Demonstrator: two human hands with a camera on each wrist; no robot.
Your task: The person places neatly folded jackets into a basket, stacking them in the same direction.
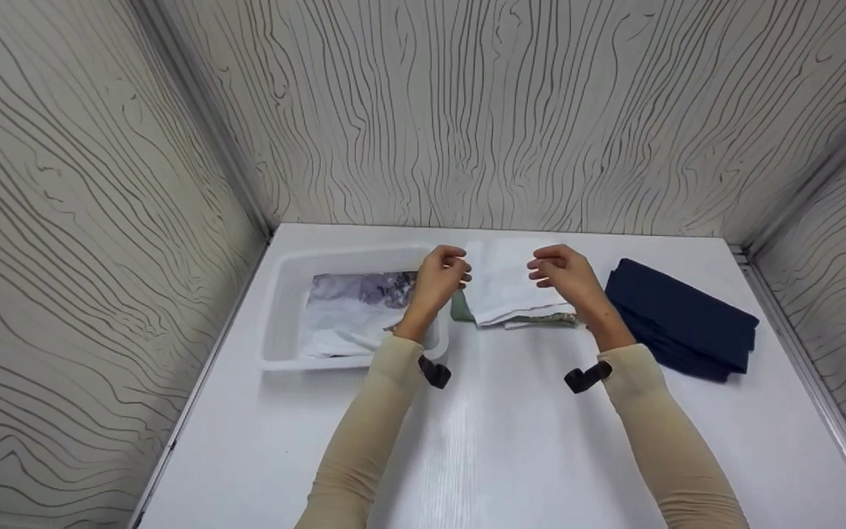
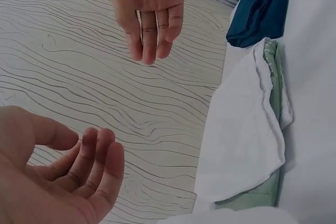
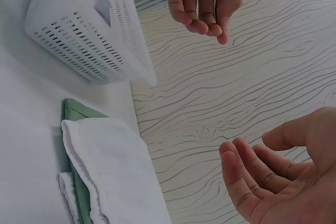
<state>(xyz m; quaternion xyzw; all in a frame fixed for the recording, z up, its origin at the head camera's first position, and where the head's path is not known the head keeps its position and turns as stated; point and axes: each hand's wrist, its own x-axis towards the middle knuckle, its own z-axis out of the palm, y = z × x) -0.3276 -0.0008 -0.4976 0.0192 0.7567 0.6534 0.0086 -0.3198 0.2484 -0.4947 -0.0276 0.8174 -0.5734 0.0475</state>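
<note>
Both hands hover apart above the table with nothing in them. My left hand (image 1: 440, 281) is over the right rim of a white basket (image 1: 287, 363), its fingers loosely bent. Facing it, my right hand (image 1: 566, 275) hangs near the right side of a folded white cloth (image 1: 507, 283), fingers relaxed and palm inward. That white cloth lies on top of a green cloth (image 3: 79, 109), whose edge shows at the left and along the front. Neither hand touches the pile. In the left wrist view the left hand's (image 2: 68, 171) thumb stands apart from its fingertips.
Inside the basket lies a folded fabric (image 1: 353, 308) in white and greyish purple with a dark pattern. A folded navy cloth (image 1: 680, 316) rests on the right of the white table (image 1: 496, 448). Wood-patterned panels (image 1: 467, 110) enclose the back and sides.
</note>
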